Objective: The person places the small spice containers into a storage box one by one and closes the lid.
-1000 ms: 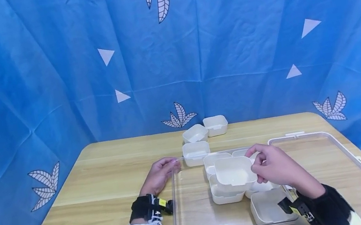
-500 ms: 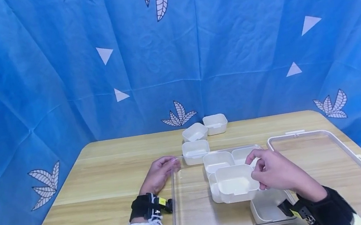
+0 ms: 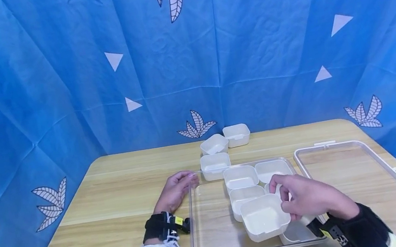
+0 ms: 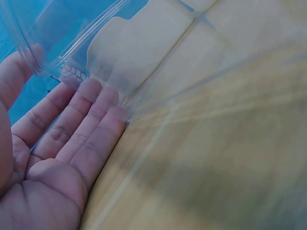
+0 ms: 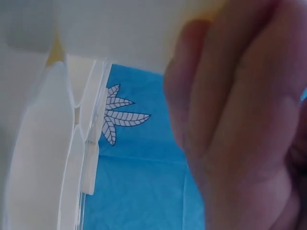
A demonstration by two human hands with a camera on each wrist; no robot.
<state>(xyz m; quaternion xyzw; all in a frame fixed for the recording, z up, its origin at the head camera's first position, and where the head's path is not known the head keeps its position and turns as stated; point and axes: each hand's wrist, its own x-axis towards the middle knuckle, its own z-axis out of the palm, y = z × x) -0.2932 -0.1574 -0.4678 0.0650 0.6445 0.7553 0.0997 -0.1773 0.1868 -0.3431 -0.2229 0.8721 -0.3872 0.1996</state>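
Blue cloth (image 3: 267, 46) behind table (image 3: 101, 227). Right hand (image 3: 308, 194) pinches tilted white box (image 3: 265, 217) by right edge, box left of grip, over clear bin (image 3: 216, 234). Left hand (image 3: 175, 191), fingers (image 4: 58, 135) extended, touches bin.

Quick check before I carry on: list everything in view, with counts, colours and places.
Clear box: one, transparent, middle of the table
Boxed tubs: five, white, inside the clear box, two partly hidden
Held tub: one, white, tilted, over the clear box
Loose tubs: three, white, on the table beyond the clear box
Lid: one, clear with white rim, table's right side
Table: one, wood-coloured, below everything
Backdrop: blue with white leaves and triangles, behind
Wrist straps: two, black, one per wrist
Left hand: one, bare, at the clear box's far-left corner
Right hand: one, bare, pinching the held tub
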